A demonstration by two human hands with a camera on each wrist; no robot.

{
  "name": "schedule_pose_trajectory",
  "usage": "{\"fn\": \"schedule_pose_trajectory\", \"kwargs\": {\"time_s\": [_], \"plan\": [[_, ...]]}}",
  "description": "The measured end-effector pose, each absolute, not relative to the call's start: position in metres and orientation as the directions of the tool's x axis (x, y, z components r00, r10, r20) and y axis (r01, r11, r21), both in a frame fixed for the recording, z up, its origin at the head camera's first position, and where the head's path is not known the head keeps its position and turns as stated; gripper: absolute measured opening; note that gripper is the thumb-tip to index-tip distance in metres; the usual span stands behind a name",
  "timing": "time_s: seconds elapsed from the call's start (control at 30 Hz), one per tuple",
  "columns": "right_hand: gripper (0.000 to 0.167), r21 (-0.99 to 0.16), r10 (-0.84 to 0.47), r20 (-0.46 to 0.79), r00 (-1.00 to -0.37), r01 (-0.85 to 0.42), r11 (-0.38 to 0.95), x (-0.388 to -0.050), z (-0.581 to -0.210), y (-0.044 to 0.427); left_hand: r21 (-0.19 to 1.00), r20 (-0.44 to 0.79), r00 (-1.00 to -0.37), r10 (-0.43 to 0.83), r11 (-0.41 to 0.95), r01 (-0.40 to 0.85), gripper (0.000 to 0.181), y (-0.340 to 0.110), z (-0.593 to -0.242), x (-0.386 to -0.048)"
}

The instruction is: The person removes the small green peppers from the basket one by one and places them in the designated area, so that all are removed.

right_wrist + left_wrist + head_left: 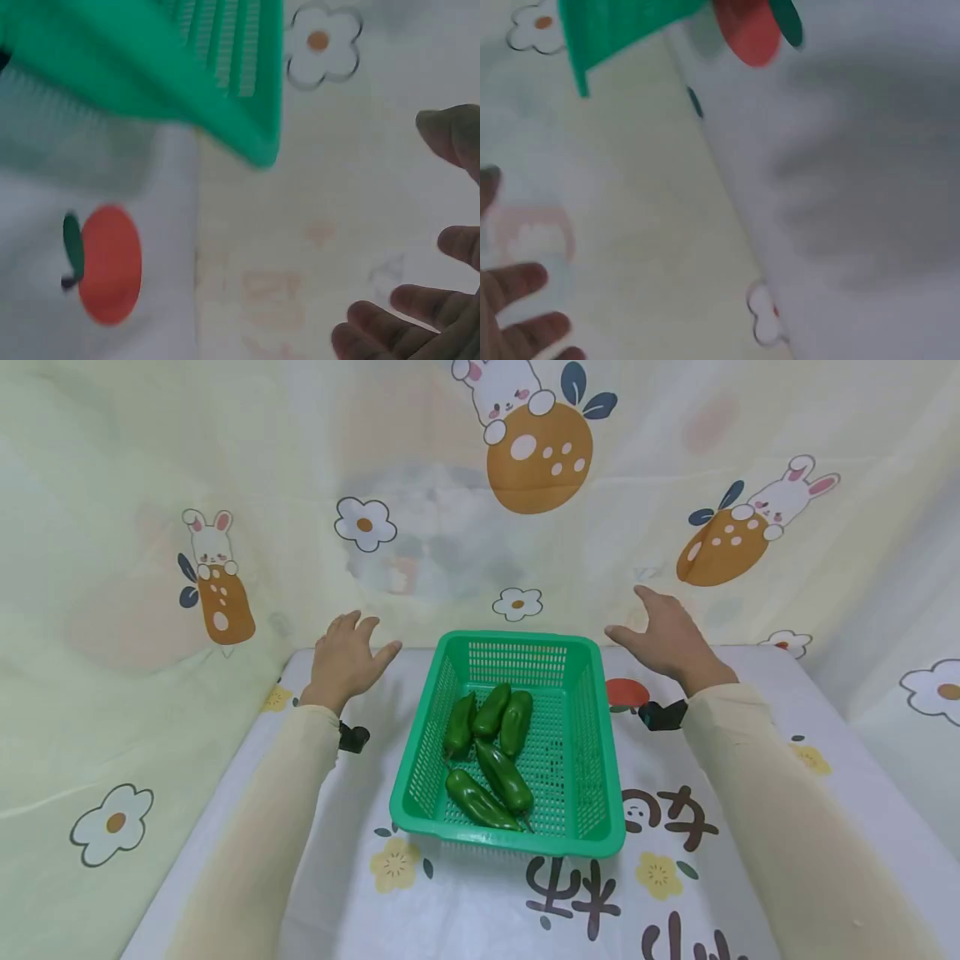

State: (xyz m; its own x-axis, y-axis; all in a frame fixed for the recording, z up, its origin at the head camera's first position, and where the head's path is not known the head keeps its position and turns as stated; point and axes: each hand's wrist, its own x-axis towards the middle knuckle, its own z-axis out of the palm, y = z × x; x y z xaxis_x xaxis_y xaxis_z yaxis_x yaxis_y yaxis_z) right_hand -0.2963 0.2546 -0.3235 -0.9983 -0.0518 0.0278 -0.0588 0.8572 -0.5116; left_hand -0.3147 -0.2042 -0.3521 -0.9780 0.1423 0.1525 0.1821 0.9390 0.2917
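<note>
The basket (517, 841) looks like smooth plastic with a soft sheen (its walls are pierced into mesh). The peppers (506, 775) inside it are smooth and glossy. Beneath it, the table cover (480, 914) looks smooth; behind it, the curtain (300, 443) seems thin and matt. The sleeves (795, 827) flanking it are matt cloth.

Arms (258, 827) outstretched, fingers (656, 600) spread

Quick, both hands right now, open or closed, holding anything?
Left hand: open, holding nothing, apart from the basket.
Right hand: open, also holding nothing, on the basket's other side.
</note>
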Motion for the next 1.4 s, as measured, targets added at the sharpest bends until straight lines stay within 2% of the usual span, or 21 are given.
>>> {"fn": "schedule_pose_trajectory", "kwargs": {"time_s": [0.17, 0.33, 0.6, 0.97, 1.2, 1.4], "plan": [[0.084, -0.592, -0.097, 0.037, -0.995, -0.100, 0.800, -0.294, -0.316, 0.219, 0.452, 0.120, -0.986, 0.115, 0.878, 0.157, 0.064, -0.197, -0.349, -0.304], [0.075, -0.668, -0.138, -0.037, -0.990, -0.078, 0.740, -0.293, -0.321, 0.186, 0.607, 0.027, -0.991, 0.130, 0.786, 0.119, 0.059, -0.188, -0.354, -0.294], [0.071, -0.654, -0.157, -0.132, -0.979, -0.033, 0.755, -0.298, -0.351, 0.151, 0.797, -0.105, -0.976, 0.190, 0.604, 0.032, 0.062, -0.172, -0.366, -0.282], [0.074, -0.683, -0.104, -0.315, -0.943, 0.149, 0.715, -0.295, -0.378, 0.129, 0.832, -0.210, -0.950, 0.233, 0.553, -0.048, 0.067, -0.164, -0.378, -0.272], [0.046, -0.652, -0.079, -0.376, -0.923, 0.203, 0.731, -0.293, -0.390, 0.121, 0.844, -0.286, -0.912, 0.295, 0.528, -0.094, 0.070, -0.166, -0.382, -0.268], [0.036, -0.653, -0.093, -0.380, -0.920, 0.195, 0.731, -0.289, -0.395, 0.112, 0.858, -0.291, -0.894, 0.339, 0.506, -0.088, 0.063, -0.166, -0.383, -0.264]]}}
